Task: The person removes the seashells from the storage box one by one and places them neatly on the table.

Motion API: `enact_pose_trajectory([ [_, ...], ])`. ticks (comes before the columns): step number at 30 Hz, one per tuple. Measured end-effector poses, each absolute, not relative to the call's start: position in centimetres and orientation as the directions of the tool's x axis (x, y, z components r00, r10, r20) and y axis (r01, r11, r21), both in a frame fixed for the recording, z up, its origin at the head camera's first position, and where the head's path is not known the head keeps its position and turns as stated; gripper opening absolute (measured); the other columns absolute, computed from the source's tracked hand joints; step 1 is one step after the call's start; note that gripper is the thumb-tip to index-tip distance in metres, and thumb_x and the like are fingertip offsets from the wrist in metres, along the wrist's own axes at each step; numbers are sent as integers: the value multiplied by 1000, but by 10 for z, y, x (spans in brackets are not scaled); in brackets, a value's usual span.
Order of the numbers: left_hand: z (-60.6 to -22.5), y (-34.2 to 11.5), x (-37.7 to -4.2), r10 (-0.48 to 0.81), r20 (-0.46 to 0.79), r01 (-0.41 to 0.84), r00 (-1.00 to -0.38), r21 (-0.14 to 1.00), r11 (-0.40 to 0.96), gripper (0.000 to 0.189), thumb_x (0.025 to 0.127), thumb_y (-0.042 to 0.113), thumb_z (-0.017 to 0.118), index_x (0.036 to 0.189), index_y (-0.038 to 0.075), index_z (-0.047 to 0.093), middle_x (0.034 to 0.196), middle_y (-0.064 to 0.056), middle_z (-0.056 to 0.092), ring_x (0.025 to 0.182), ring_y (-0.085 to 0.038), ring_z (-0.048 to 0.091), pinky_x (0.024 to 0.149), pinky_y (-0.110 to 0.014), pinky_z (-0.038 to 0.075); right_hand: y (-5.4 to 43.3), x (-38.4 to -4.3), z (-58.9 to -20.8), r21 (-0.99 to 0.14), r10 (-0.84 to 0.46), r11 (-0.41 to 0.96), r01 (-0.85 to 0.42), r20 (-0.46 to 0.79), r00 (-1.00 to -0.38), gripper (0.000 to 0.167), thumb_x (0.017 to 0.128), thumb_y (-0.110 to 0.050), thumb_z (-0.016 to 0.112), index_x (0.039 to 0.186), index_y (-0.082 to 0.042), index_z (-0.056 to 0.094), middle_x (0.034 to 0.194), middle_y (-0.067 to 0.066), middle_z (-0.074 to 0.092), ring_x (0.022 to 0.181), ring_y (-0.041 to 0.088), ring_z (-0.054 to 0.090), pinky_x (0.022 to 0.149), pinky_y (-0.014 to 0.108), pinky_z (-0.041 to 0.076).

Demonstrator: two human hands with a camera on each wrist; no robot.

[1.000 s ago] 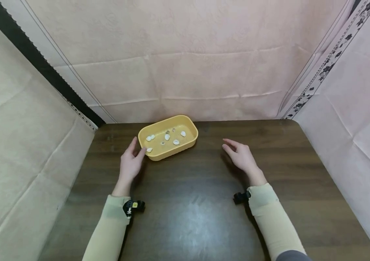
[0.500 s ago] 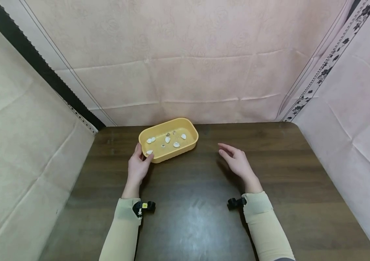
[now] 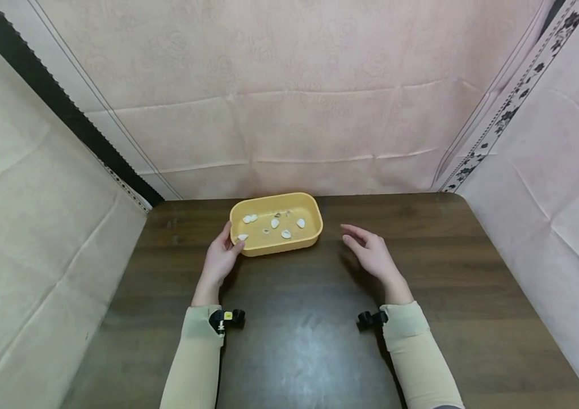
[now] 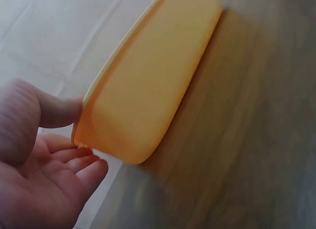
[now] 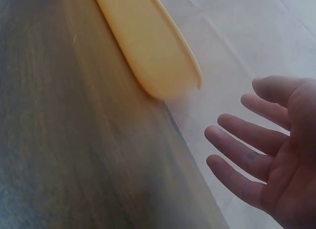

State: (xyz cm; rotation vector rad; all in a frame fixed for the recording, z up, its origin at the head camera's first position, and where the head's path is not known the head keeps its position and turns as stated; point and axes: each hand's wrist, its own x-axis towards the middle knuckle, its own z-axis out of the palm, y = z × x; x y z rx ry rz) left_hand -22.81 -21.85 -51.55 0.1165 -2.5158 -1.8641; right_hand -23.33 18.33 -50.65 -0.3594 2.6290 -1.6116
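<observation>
The left hand (image 3: 219, 259) is pinching the near left corner of the yellow tray (image 3: 279, 247). The right hand (image 3: 371, 255) is holding nothing, its fingers spreading apart. On the far side of the tabletop (image 3: 294, 318), the tray is now sitting straighter and farther right than before, so the left hand seems to be turning it. Inside, small white bits (image 3: 275, 224) are lying scattered.

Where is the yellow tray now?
In the head view, the yellow tray is near the far edge of the table, left of the right hand, held by the left hand.
</observation>
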Motion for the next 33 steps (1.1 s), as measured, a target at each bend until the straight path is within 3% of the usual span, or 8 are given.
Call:
enact_pose_trajectory([
  [10, -519, -197, -237, 59, -39, -26, -998, 977, 211, 75, 106, 0, 64, 169, 3, 24, 175, -15, 23, 159, -30, 28, 127, -42, 28, 172, -236, -501, -899, -215, 389, -203, 126, -969, 48, 109, -36, 65, 149, -9, 64, 141, 6, 70, 129, 25, 66, 111, 51, 52],
  [18, -521, -197, -236, 46, -48, -36, -998, 972, 231, 74, 107, 4, 63, 170, 7, 25, 176, -12, 25, 159, -28, 31, 126, -42, 30, 161, -241, -495, -901, -184, 375, -219, 159, -970, 44, 109, -34, 66, 145, -8, 67, 135, 6, 72, 121, 23, 68, 106, 49, 56],
  [26, -521, -194, -233, 29, -31, -21, -999, 959, 284, 73, 107, 9, 66, 169, 8, 28, 173, -10, 31, 156, -24, 37, 125, -40, 34, 132, -259, -486, -884, -265, 375, -279, 186, -946, 40, 105, -27, 72, 142, -11, 70, 132, 13, 74, 113, 27, 70, 98, 47, 58],
  [33, -524, -197, -233, 36, 0, 12, -999, 947, 321, 71, 108, 9, 65, 169, 5, 28, 173, -12, 30, 157, -27, 35, 125, -41, 33, 100, -287, -488, -871, -325, 429, -239, 98, -941, 46, 100, -19, 77, 142, -4, 68, 133, 14, 73, 113, 29, 73, 97, 45, 59],
])
